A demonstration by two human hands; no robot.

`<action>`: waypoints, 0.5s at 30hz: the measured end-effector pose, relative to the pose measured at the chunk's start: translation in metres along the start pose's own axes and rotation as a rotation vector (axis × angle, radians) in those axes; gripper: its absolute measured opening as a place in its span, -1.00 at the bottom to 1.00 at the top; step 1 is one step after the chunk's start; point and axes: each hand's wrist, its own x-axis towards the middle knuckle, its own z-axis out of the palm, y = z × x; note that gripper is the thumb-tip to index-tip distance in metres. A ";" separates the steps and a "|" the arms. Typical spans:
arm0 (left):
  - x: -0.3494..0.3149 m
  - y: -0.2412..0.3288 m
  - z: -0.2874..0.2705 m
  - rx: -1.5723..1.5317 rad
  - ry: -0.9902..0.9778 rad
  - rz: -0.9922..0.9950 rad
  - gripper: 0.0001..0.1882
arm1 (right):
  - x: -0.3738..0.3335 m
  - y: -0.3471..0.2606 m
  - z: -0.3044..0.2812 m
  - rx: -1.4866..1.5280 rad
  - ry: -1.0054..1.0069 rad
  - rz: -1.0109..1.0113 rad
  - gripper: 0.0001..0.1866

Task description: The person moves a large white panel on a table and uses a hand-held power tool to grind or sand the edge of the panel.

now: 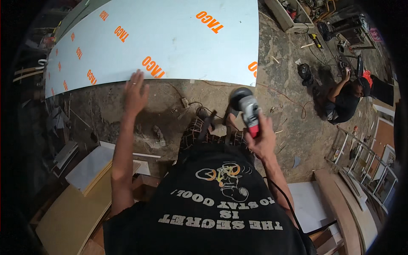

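My right hand (264, 138) grips an angle grinder (250, 111) by its red rear end. The grinder has a grey body and a dark round disc at its front, held just off the near right corner of a large panel. That pale blue panel (187, 51) carries orange printing and fills the upper left. My left hand (137, 93) is open, its fingers stretched out at the panel's near edge; fingertips overlap the surface, though whether they press on it I cannot tell. A black cord (278, 187) runs back along my right forearm.
Another person (346, 100) sits on the floor at the right. A yellow-and-black power tool (315, 41) and a black bag (304, 73) lie beyond. An orange cord (289, 98) crosses the stained floor. Boards (72, 208) lean behind me at left, a metal ladder-like frame (369, 155) at right.
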 end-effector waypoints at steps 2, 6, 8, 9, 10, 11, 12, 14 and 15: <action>0.019 -0.032 -0.002 -0.013 0.027 0.017 -0.42 | 0.007 -0.023 0.014 -0.071 -0.051 -0.046 -0.05; 0.049 -0.102 0.006 -0.070 0.137 0.057 -0.45 | 0.019 -0.063 0.051 -0.119 -0.154 -0.115 -0.08; 0.063 -0.119 0.007 -0.085 0.140 0.059 -0.46 | 0.020 -0.086 0.066 -0.103 -0.182 -0.075 -0.09; 0.072 -0.126 0.005 -0.081 0.164 0.057 -0.47 | 0.024 -0.094 0.076 -0.122 -0.150 -0.116 -0.09; 0.076 -0.129 0.006 -0.092 0.153 0.058 -0.47 | 0.028 -0.105 0.084 -0.141 -0.120 -0.153 -0.09; 0.078 -0.129 0.009 -0.069 0.176 0.045 -0.47 | 0.033 -0.115 0.088 -0.151 -0.145 -0.148 -0.10; 0.081 -0.131 0.012 -0.043 0.204 0.035 -0.46 | 0.037 -0.121 0.094 -0.155 -0.148 -0.141 -0.10; 0.080 -0.133 0.016 -0.053 0.211 0.034 -0.45 | 0.043 -0.130 0.106 -0.121 -0.123 -0.157 -0.10; 0.080 -0.133 0.017 -0.060 0.222 0.036 -0.45 | 0.047 -0.135 0.111 -0.098 -0.135 -0.138 -0.11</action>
